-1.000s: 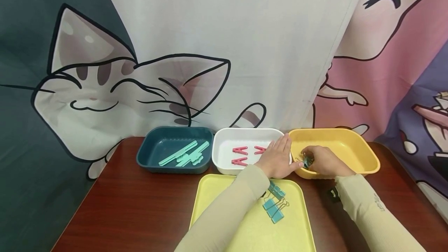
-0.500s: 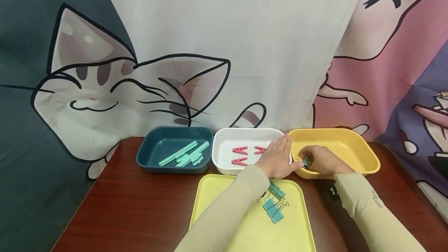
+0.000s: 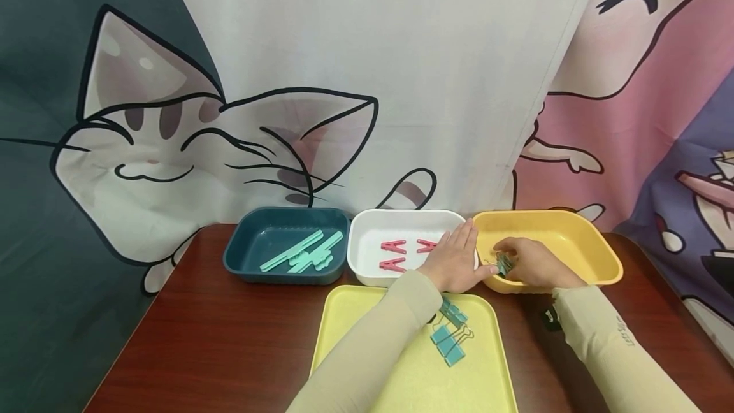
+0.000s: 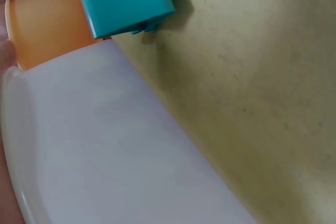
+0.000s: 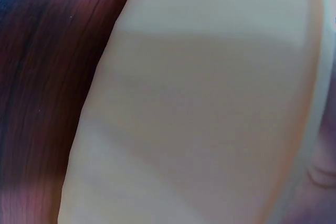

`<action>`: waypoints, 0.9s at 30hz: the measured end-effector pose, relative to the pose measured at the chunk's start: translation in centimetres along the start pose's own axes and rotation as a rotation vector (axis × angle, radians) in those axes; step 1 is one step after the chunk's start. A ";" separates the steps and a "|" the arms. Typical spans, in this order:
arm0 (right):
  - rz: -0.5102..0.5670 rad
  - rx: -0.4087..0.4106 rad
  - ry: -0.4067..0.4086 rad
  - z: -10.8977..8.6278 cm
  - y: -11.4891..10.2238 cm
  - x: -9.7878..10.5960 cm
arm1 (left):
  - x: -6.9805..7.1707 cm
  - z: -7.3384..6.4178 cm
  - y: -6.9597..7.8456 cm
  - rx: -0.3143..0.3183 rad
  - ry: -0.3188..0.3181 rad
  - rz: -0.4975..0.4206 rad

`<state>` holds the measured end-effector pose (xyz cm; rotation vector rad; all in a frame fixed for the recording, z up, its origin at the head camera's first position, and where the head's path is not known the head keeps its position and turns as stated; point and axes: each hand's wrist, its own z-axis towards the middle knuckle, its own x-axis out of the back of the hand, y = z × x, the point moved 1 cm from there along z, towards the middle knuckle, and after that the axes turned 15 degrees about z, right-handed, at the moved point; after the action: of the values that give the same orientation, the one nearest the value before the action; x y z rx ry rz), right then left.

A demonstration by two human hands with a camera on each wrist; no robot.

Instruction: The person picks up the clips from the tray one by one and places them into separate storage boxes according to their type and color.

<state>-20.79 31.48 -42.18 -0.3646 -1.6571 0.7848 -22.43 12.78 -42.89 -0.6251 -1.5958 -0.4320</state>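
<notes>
My left hand (image 3: 450,263) lies flat with straight fingers over the right rim of the white bin (image 3: 364,225), its thumb reaching toward the yellow bin (image 3: 596,253). Inside the yellow bin, near its front left corner, my right hand (image 3: 533,263) pinches a teal binder clip (image 3: 504,265) with curled fingers, which partly hide it. Two more teal binder clips lie on the yellow tray (image 3: 413,387), one at the left sleeve (image 3: 453,312), the other nearer (image 3: 448,345). In the left wrist view a binder clip (image 4: 126,1) shows beside the white bin's wall.
Three pink clothespins (image 3: 392,265) lie in the white bin, one close to the left hand. At left, a dark teal bin (image 3: 241,273) holds several mint-coloured bar clips (image 3: 291,251). The three bins line the back of the brown table (image 3: 229,336), before a printed curtain (image 3: 401,81).
My right hand stays in the yellow bin; its wrist shifts slightly and the clip in its fingers turns a little. The left hand and the tray clips keep their places.
</notes>
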 end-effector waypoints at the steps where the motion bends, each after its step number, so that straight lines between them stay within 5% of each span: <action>1: 0.000 -0.004 0.005 -0.1 -0.1 0.0 | 0.0 0.0 0.0 0.001 0.001 0.003; 6: -0.009 -0.022 0.024 -0.3 -0.3 0.2 | 0.1 -0.1 0.0 0.001 0.000 0.004; 27: -0.022 0.115 0.243 -3.4 -2.5 0.5 | -0.6 0.6 0.0 0.004 -0.019 0.001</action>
<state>-17.23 30.96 -39.91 -0.3454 -1.3811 0.7834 -22.88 13.03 -43.56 -0.6289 -1.6142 -0.4232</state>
